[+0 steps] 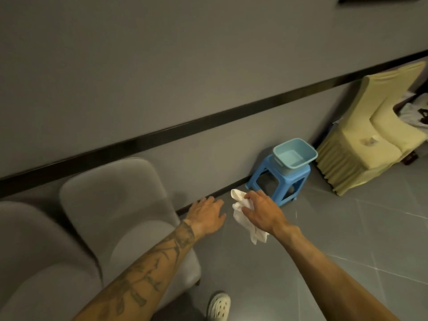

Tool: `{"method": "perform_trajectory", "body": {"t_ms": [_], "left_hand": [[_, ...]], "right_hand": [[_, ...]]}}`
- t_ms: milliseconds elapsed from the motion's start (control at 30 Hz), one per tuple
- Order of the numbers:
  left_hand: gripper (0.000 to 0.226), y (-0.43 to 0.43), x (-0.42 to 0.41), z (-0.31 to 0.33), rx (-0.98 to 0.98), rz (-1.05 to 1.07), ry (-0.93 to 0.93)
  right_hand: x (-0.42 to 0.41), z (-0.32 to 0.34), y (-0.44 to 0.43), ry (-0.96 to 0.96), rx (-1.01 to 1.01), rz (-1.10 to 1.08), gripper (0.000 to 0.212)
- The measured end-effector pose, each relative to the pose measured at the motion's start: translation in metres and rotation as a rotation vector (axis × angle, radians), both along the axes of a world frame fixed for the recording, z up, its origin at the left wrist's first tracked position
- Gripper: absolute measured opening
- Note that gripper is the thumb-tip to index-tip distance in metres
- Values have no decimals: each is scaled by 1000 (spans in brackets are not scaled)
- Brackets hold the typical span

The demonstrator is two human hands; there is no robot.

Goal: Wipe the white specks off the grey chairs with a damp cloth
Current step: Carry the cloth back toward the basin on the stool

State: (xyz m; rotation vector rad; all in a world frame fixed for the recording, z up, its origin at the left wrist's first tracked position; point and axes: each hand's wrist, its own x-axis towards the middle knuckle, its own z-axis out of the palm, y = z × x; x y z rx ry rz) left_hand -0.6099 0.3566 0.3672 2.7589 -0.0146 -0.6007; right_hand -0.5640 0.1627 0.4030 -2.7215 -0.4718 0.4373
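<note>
Two grey chairs stand side by side against the wall. The nearer one (pixel 129 216) sits just left of the left hand's fingers and the farther one (pixel 34 262) is well beyond it on the same side. No white specks can be made out on either, as the upholstery is blurred. Beyond the right hand's fingertips, well apart from them, a blue stool (pixel 278 179) carries a pale blue basin (pixel 294 156) with water in it.

The white cloth (pixel 243 218) is bunched in the right hand (pixel 261 212). The fingers curl over its upper part and a loose tail hangs below the palm. Whether it is damp cannot be told. The left hand (pixel 206 216) holds nothing, with its fingers spread and relaxed above the floor beside the nearer chair's edge.

The step in hand looks like bringing the cloth to the nearer chair. To do it well:
- Gather the hanging tail into the palm so a flat, folded pad sits under the fingertips rather than a trailing rag.
- Steady the backrest with the free fingers.
- Wipe in short strokes one way, top down.
- Turn the pad to a clean face as it picks up specks, because a soaked cloth would likely only smear the fabric.
</note>
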Motion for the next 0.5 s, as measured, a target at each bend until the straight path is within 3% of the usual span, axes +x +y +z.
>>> {"method": "perform_trajectory", "body": {"t_ms": [267, 500], "left_hand": [[58, -105, 161, 15, 19, -15, -5], [52, -195, 276, -5, 51, 98, 6]], "right_hand": [[160, 6, -116, -2, -10, -30, 35], [301, -20, -209, 26, -2, 61, 34]]}}
